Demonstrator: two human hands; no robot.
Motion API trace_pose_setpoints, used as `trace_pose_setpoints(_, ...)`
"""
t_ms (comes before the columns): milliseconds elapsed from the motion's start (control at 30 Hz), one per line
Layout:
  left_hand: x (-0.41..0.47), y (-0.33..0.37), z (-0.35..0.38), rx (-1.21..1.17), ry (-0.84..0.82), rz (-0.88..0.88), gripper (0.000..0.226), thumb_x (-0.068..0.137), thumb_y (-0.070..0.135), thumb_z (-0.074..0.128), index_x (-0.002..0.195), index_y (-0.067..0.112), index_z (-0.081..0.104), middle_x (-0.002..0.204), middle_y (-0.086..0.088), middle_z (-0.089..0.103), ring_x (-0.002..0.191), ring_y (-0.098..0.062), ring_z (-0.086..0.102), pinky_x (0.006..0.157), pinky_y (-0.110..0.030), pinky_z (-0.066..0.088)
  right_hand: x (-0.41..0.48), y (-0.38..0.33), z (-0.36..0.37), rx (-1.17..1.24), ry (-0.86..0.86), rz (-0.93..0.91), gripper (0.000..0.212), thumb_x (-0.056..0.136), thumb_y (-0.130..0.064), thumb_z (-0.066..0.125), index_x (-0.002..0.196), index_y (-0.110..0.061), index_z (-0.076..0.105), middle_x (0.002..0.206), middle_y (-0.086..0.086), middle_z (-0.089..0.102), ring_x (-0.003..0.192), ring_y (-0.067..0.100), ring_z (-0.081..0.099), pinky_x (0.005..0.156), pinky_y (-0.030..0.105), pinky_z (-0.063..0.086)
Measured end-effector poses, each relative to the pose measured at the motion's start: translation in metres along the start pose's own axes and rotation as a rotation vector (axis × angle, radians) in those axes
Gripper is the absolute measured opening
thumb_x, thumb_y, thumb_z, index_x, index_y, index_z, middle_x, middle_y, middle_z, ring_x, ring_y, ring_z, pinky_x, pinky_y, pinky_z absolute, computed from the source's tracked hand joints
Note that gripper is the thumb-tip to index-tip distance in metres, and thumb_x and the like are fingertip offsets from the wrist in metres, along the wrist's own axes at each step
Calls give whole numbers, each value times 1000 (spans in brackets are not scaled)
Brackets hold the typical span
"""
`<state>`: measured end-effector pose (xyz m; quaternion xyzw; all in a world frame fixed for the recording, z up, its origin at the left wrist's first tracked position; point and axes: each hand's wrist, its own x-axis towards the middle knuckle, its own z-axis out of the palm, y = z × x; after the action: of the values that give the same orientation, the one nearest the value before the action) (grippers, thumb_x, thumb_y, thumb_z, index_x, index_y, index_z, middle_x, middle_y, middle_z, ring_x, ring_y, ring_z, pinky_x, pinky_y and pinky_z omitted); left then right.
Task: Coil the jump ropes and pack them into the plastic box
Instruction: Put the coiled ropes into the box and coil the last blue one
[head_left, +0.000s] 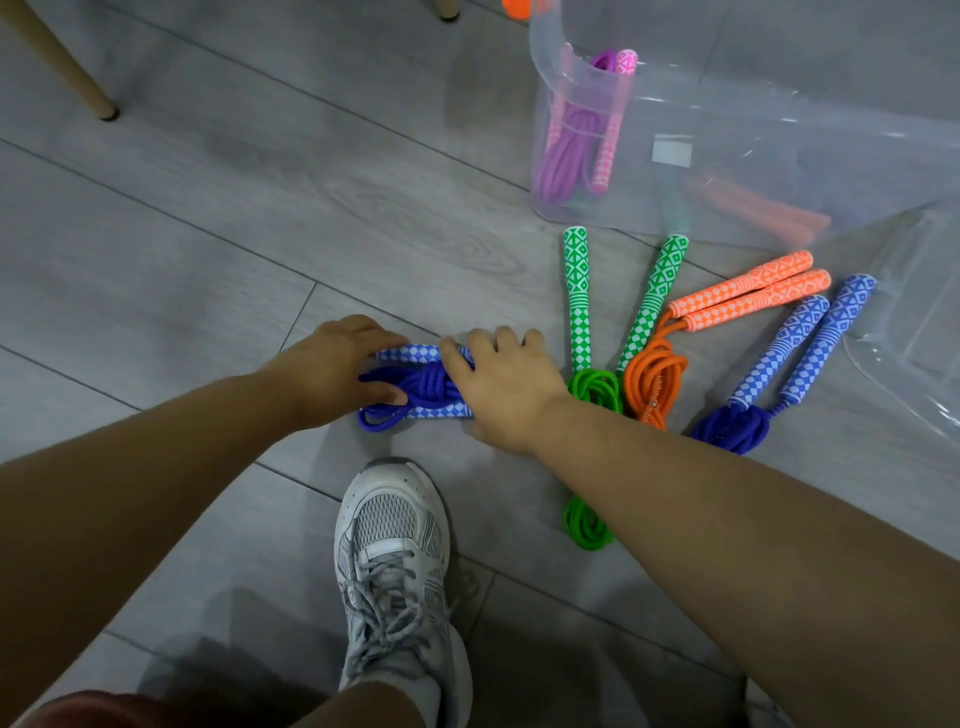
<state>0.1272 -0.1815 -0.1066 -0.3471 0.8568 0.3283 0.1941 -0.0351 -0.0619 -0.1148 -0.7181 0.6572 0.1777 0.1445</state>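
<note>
Both hands, left (332, 371) and right (501, 387), pinned blue rope (415, 387) on floor (208, 234), fingers curled around handles and cord. Soft, springy bundle; best gripped across handles. Box (727, 130) far right, well apart.

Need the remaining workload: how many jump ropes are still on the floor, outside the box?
4: blue rope under both hands, green rope, orange rope, and second blue rope farthest right. Others may be hidden beyond the frame.
</note>
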Motion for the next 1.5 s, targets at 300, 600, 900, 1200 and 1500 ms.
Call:
trace_pose_setpoints(300, -16, 14, -36, -13, 216, 46, 48, 81, 33, 70, 123, 14, 58, 116, -6, 55, 105, -18, 52, 84, -20, 34, -18, 18, -57, 11, 27, 70, 86, 76, -43, 62, 143, -13, 17, 130, 16, 40, 108, 36, 49, 84, 42, 40)
trace_pose_setpoints(600, -23, 82, -59, 290, -14, 115, 33, 89, 48, 54, 117, 31, 57, 114, 12, 57, 93, -6, 50, 87, -26, 45, -117, 81, -108, -132, -69, 229, 67, 72, -46, 61, 126, -14, 38, 111, 10, 50, 96, 31, 56, 62, 34, 32)
trace_pose_setpoints(900, 4, 155, -140, 254, 315, 123, 23, 90, 41, 55, 105, 25, 62, 99, 6, 63, 86, -15, 51, 79, -27, 45, -167, 140, -179, 23, 180, 395, 76, 69, -57, 59, 131, -25, 30, 115, 1, 48, 101, 29, 55, 69, 34, 42)
trace_pose_setpoints(1200, 100, 170, -209, 169, 483, 70, 52, 88, 35, 60, 134, 17, 45, 127, -11, 53, 115, -31, 52, 96, -39, 43, -108, 230, -208, 203, 289, 568, 63, 67, -57, 58, 120, -28, 40, 108, -3, 52, 99, 24, 57, 78, 32, 46)
trace_pose_setpoints(1500, 180, 174, -214, 60, 517, -19, 61, 95, 25, 50, 146, 11, 20, 138, -14, 35, 121, -31, 46, 97, -36, 39, -2, 297, -161, 276, -20, 694, 52, 69, -56, 60, 106, -23, 45, 90, -2, 46, 81, 22, 50, 67, 29, 39)
